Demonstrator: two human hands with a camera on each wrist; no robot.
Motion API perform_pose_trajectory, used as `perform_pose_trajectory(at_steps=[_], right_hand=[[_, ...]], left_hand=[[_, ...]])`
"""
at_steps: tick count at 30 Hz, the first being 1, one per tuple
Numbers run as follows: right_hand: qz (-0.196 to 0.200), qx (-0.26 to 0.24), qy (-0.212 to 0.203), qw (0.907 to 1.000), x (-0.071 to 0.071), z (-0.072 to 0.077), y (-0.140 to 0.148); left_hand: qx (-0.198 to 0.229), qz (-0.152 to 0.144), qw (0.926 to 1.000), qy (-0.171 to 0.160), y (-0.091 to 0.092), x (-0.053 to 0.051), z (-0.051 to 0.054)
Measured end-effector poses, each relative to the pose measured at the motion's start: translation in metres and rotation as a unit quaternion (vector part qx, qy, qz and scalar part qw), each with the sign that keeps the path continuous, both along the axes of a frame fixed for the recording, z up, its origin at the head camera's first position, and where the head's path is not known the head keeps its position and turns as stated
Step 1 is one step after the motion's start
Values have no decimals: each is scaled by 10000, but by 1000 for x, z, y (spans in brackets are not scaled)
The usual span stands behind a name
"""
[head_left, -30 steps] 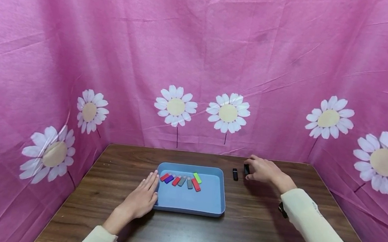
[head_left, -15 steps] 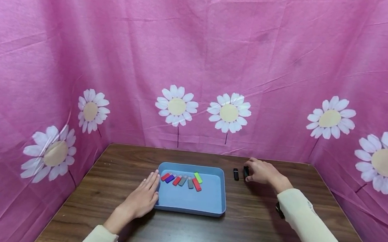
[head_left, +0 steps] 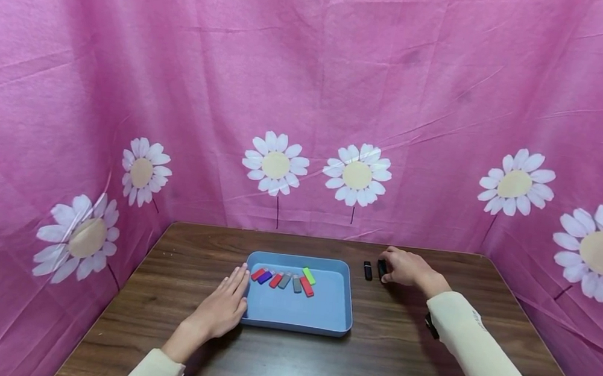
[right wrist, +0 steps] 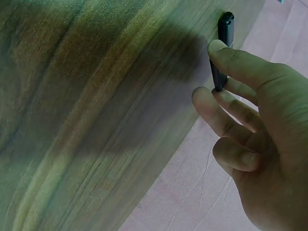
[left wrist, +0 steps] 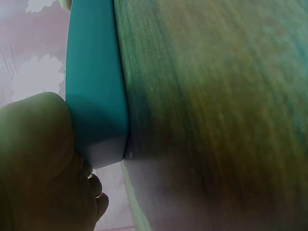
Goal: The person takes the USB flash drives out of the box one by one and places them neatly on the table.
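My left hand (head_left: pixel 222 304) rests against the left side of a blue tray (head_left: pixel 294 317), its fingers straight along the rim. In the left wrist view the tray's side wall (left wrist: pixel 96 82) stands next to the hand. Several USB flash drives lie in the tray in a slanting row, among them a purple one (head_left: pixel 265 278), a grey one (head_left: pixel 297 284) and a lime green one (head_left: pixel 309 275). Right of the tray, my right hand (head_left: pixel 407 268) pinches a black flash drive (head_left: pixel 382 269) between thumb and fingers, at the tabletop. Another black flash drive (head_left: pixel 368 271) lies just left of it.
The brown wooden table (head_left: pixel 284 368) carries the tray near its back half. A pink curtain (head_left: pixel 312 80) printed with white daisies surrounds the table at the back and both sides.
My right hand has shifted slightly left with the black flash drive, narrowing the gap to the other black one. My left hand and the tray have stayed in place.
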State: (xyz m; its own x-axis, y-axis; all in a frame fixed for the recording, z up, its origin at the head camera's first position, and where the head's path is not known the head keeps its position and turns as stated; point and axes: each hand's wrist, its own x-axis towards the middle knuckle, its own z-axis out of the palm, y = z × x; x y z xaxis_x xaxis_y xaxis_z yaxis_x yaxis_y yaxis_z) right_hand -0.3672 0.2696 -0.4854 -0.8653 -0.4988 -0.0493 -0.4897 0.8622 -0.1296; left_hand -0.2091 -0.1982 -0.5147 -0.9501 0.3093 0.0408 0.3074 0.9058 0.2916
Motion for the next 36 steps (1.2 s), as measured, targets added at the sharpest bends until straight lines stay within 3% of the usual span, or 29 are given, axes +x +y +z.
perform_pose_trajectory(at_steps=[19,26,36], right_hand=[[-48,-60,-153,9999,-3,-10,3],[7,-31,-89,10000,-2,-12,1],[30,-6,6,10000,-1,-13,2]], left_hand=[[90,-59,9999,63,1,1,6],[58,-27,10000,17,1,0,2],[159,-101,9995,262,0,0,-3]])
